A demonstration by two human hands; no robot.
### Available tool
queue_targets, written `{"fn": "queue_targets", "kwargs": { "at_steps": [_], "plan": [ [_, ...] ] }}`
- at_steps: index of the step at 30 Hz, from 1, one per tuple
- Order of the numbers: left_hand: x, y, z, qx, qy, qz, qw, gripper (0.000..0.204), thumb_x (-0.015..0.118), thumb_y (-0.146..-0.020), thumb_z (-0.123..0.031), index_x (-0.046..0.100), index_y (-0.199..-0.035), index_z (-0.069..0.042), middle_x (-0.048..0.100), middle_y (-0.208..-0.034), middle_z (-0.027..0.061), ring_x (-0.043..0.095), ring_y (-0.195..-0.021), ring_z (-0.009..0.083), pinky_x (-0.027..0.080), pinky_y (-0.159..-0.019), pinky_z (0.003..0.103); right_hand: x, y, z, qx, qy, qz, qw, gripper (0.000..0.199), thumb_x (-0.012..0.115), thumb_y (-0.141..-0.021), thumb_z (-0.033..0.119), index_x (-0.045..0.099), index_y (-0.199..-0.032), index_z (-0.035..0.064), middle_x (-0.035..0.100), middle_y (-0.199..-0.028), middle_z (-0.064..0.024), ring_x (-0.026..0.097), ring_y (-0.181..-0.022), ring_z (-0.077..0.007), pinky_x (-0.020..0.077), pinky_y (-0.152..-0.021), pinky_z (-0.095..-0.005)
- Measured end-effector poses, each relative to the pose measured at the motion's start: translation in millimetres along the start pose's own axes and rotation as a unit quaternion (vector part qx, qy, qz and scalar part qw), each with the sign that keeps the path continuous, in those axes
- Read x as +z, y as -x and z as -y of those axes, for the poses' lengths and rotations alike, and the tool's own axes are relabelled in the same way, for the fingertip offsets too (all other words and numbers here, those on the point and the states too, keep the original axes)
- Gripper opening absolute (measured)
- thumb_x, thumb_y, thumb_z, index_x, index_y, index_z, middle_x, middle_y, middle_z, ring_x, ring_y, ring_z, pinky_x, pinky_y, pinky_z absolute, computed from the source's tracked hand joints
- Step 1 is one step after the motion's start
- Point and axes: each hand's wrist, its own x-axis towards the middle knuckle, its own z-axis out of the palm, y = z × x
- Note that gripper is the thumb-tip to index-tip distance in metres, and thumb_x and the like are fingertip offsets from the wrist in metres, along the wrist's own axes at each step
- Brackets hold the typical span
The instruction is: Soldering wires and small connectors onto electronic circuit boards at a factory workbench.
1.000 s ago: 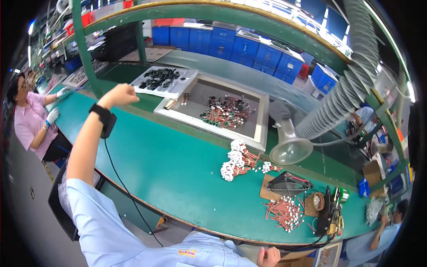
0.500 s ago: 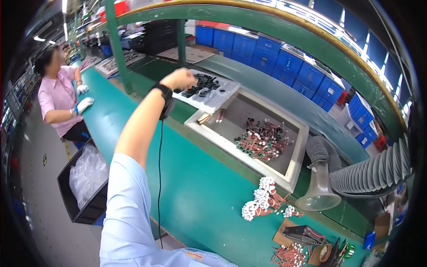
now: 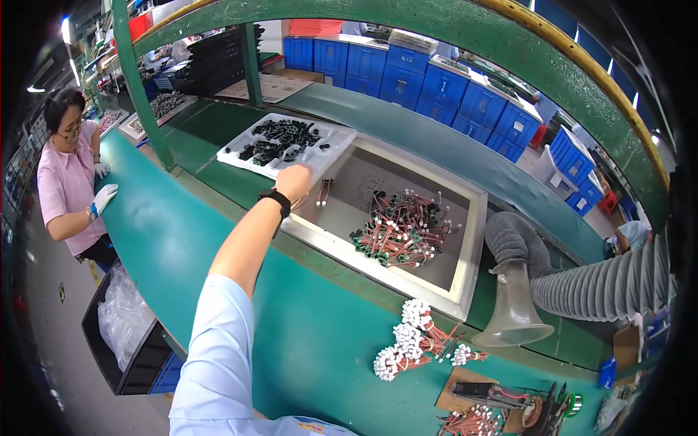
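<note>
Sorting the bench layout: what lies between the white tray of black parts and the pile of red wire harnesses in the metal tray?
In the head view, the left hand and two loose harnesses lie between white tray and harness pile.

Long green desk (image 3: 167, 240) seen curving through workshop, framed overhead by green metal beam (image 3: 407, 22) with yellow edge. Green upright post (image 3: 138, 87) fixed at left. Rows of blue plastic bins (image 3: 443, 91) stacked behind. Grey ribbed extraction hose (image 3: 603, 283) with funnel mouth laid at right. Grey floor (image 3: 51, 341) seen at left, black crate (image 3: 131, 349) set beside desk. Bright strip light (image 3: 67, 30) noted upper left.
</note>
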Motion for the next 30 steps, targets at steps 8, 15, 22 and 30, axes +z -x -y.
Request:
{"fn": "queue_targets", "kwargs": {
  "at_steps": [8,15,22,30],
  "plan": [
    [-89,56,91,-0.011,-0.009,-0.038,0.999,0.011,0.052,-0.073,-0.011,0.059,-0.075,-0.001,0.059,-0.083,0.0161,0.058,-0.08,0.0352,0.047,-0.071,0.045,-7,-7,0,-0.031,-0.001,-0.015,0.999,0.02,0.057,-0.077,0.016,0.05,-0.061,0.0061,0.05,-0.062,-0.017,0.049,-0.058,-0.035,0.0398,-0.053,-0.0448],
    [-175,217,104,0.012,0.05,-0.067,0.996,0.009,0.061,-0.074,-0.008,0.057,-0.077,-0.001,0.055,-0.079,0.0148,0.055,-0.071,0.0332,0.044,-0.062,0.039,4,-10,-15,-0.08,-0.031,-0.034,0.996,0.024,0.055,-0.079,0.015,0.048,-0.059,0.0048,0.046,-0.06,-0.016,0.047,-0.057,-0.0343,0.0377,-0.053,-0.0439],
    [-218,398,42,-0.052,0.137,-0.054,0.988,0.004,0.057,-0.074,0.0,0.057,-0.079,0.001,0.054,-0.078,0.0141,0.056,-0.07,0.0311,0.044,-0.061,0.034,2,-8,-10,-0.085,-0.077,-0.078,0.99,0.024,0.055,-0.081,0.015,0.048,-0.061,0.0029,0.044,-0.059,-0.0166,0.045,-0.057,-0.0355,0.0377,-0.054,-0.0439],
    [-235,512,-67,-0.11,0.248,-0.037,0.962,0.013,0.061,-0.071,0.002,0.059,-0.084,0.0,0.056,-0.081,0.0134,0.058,-0.074,0.0304,0.046,-0.064,0.033,14,31,-29,-0.105,-0.101,-0.049,0.988,0.019,0.057,-0.076,0.008,0.045,-0.062,0.006,0.043,-0.061,-0.0086,0.043,-0.058,-0.0264,0.0303,-0.055,-0.037]
  ]
}}
